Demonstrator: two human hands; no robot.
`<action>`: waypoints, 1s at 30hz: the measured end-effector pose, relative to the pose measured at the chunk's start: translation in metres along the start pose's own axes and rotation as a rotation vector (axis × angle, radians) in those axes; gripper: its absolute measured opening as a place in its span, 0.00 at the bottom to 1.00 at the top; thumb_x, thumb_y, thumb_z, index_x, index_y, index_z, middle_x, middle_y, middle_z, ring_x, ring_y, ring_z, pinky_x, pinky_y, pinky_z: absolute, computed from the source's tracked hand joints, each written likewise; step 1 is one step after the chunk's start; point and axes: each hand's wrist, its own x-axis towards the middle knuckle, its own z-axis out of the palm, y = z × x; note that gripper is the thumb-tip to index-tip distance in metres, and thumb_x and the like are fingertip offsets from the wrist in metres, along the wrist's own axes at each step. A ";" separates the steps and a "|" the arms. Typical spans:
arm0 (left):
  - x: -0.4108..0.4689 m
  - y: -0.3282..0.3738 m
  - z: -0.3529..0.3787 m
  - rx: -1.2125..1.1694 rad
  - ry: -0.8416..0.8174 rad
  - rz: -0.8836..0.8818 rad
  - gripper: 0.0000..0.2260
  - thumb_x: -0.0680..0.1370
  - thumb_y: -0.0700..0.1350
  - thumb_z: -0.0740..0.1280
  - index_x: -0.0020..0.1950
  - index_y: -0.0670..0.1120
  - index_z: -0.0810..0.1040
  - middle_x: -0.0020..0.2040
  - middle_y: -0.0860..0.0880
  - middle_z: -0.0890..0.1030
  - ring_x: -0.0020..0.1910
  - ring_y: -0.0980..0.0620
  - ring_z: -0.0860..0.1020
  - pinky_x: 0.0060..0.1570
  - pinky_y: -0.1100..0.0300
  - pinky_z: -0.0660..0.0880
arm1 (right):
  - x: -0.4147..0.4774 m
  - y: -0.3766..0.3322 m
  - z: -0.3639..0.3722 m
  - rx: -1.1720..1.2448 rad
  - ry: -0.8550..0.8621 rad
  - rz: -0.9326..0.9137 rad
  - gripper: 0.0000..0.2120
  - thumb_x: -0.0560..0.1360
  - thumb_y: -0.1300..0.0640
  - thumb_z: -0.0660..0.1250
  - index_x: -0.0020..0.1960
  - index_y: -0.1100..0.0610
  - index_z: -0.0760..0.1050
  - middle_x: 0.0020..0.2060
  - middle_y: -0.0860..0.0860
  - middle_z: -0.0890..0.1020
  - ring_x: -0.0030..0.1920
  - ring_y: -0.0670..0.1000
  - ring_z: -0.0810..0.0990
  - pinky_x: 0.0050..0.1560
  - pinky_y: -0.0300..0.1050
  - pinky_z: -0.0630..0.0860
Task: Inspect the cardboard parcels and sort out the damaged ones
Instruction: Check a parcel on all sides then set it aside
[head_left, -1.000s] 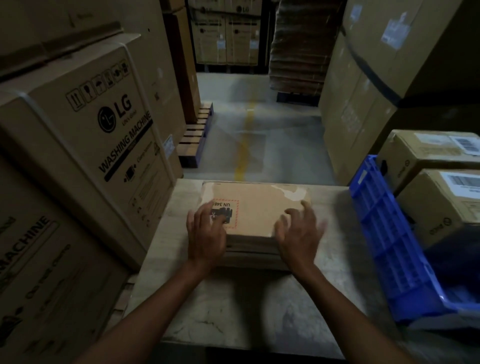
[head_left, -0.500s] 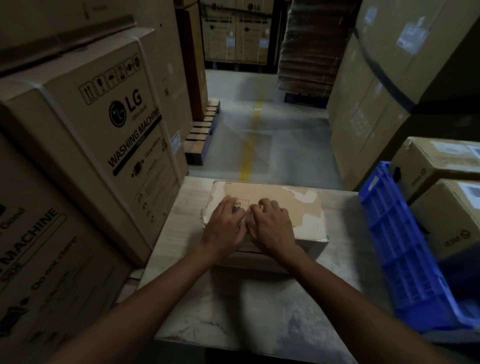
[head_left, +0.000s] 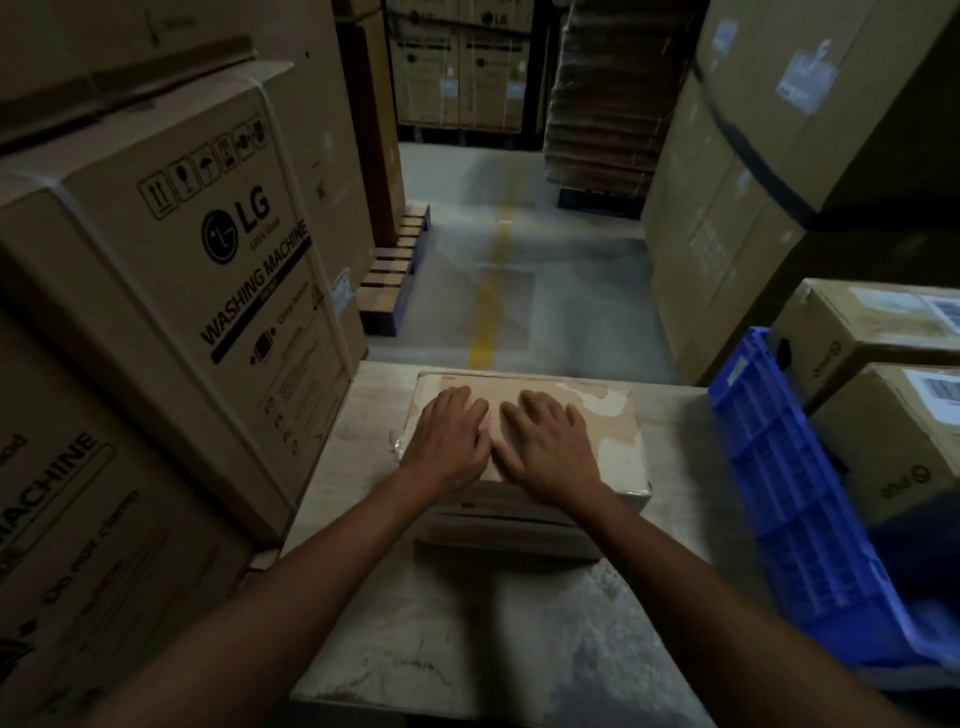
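1. On my feed the parcel (head_left: 615, 441) lies at the far edge of the bench (head_left: 467, 623), about midway along it, with its long axis running left to right, parallel with that edge
2. It seems to rest on a second flat box (head_left: 519, 530) of similar footprint (the light is too dim for me to be sure)
3. The left hand (head_left: 449, 441) and right hand (head_left: 550, 452) lie flat on its top, side by side and almost touching, with fingers straight and slightly spread; neither grips anything
4. The hands cover the left and middle of the top, so the parcel is directly under them and its right end lies bare beyond the right hand
5. That bare end shows pale patches where the brown skin has peeled, towards the far right corner of the top; I judge this to be the inspection step, and the damage plain enough to reject this parcel
6. What I would steer by: the torn patch and the blue crate (head_left: 789, 493) at the bench's right edge both lie rightward, so the right hand is nearer to either
7. To lift the parcel I would set the hands apart at its two short ends; whether the crate takes damaged ones I cannot tell
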 end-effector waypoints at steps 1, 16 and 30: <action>0.001 0.000 0.000 0.012 -0.006 -0.002 0.10 0.79 0.50 0.60 0.55 0.46 0.73 0.58 0.41 0.74 0.60 0.41 0.71 0.60 0.48 0.69 | 0.001 0.001 0.002 0.004 -0.015 0.003 0.32 0.80 0.33 0.46 0.75 0.50 0.65 0.75 0.55 0.66 0.74 0.57 0.64 0.72 0.61 0.61; 0.019 0.040 0.003 0.081 -0.331 -0.198 0.26 0.84 0.59 0.49 0.81 0.61 0.46 0.82 0.45 0.42 0.80 0.41 0.40 0.71 0.31 0.38 | -0.013 0.040 -0.009 0.093 -0.144 0.203 0.46 0.73 0.25 0.43 0.83 0.51 0.45 0.82 0.57 0.47 0.82 0.57 0.44 0.77 0.65 0.42; -0.001 0.026 0.017 -0.005 0.100 0.332 0.15 0.79 0.53 0.62 0.61 0.49 0.79 0.61 0.44 0.77 0.62 0.48 0.73 0.64 0.41 0.70 | -0.039 0.043 0.004 -0.082 0.244 0.149 0.17 0.76 0.41 0.55 0.54 0.51 0.74 0.54 0.53 0.77 0.53 0.54 0.74 0.52 0.53 0.71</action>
